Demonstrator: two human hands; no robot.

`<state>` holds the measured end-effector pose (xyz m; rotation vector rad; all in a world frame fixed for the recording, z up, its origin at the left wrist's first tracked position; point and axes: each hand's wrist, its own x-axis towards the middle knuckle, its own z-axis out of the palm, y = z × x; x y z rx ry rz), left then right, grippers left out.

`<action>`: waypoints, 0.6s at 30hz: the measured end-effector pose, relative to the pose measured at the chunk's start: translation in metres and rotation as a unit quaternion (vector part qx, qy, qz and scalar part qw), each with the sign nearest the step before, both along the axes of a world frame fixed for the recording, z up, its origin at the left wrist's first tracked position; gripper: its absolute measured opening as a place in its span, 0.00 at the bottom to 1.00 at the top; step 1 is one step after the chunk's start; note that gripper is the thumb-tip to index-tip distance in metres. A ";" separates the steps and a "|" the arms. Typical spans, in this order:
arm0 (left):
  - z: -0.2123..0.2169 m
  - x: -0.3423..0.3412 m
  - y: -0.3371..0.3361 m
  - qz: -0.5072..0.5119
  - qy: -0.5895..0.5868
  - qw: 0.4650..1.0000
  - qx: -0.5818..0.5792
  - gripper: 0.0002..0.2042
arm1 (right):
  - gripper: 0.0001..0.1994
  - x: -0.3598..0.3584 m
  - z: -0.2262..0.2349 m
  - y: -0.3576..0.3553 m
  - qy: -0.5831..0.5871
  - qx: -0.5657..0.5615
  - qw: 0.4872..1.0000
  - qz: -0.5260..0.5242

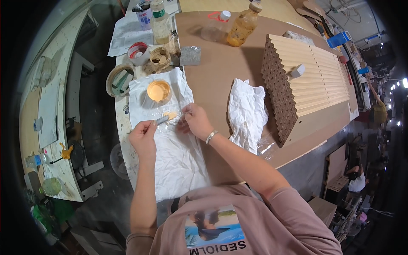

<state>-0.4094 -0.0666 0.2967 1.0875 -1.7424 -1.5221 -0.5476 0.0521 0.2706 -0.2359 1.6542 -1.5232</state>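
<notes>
My left hand (143, 135) pinches a small grey scraper (162, 120). A dab of pale orange putty (170, 114) lies at the scraper's far end, over crumpled clear plastic film (173, 123). My right hand (196, 122) is closed, fingertips at the film's right edge; what lies between them is partly hidden. Under both hands spreads a wrinkled white cloth (178, 165). Just beyond them on this cloth stands a round tub of pale orange paste (158, 91).
A ridged wooden panel (314, 72) with a white block (298, 71) stands right, beside another white cloth (247, 110). Bottles (245, 24), stained tubs (160, 57), a roll of tape (120, 80) and a grey metal plate (190, 55) sit farther back on the brown board (212, 76).
</notes>
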 end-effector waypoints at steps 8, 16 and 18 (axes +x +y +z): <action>-0.010 0.017 -0.011 0.014 -0.018 0.996 -0.087 0.02 | 0.07 0.002 0.008 0.000 0.001 0.010 1.000 -0.002; 0.008 0.009 0.010 -0.102 -0.063 0.910 -0.398 0.04 | 0.07 0.002 0.000 -0.001 -0.001 0.000 1.000 -0.008; 0.011 0.006 0.007 -0.094 -0.055 0.898 -0.425 0.04 | 0.07 0.003 0.005 -0.001 -0.005 0.003 1.000 -0.010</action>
